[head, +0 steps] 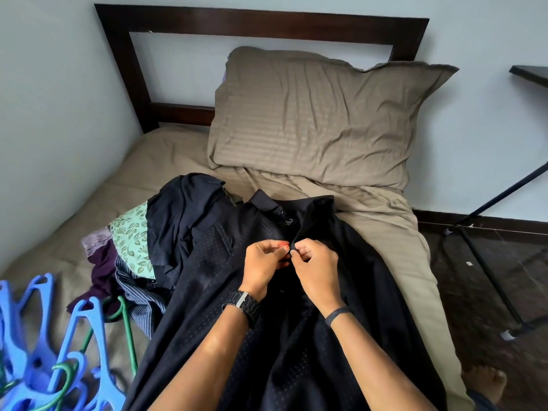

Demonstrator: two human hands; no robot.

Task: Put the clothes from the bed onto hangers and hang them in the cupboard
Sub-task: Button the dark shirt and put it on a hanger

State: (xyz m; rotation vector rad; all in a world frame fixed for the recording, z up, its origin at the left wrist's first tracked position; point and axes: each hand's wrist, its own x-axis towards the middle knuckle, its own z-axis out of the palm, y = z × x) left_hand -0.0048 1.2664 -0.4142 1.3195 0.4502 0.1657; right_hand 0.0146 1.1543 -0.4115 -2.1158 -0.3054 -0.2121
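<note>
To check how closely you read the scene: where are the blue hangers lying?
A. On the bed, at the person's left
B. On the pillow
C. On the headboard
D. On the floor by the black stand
A: the blue hangers lie on the bed at lower left, beside the clothes pile.

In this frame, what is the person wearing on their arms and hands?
Both forearms are bare, with no sleeves in view. The left hand has a black link-style watch band with a small silver clasp on its wrist. The right hand has a thin dark band around its wrist. No gloves or rings are visible.
</note>
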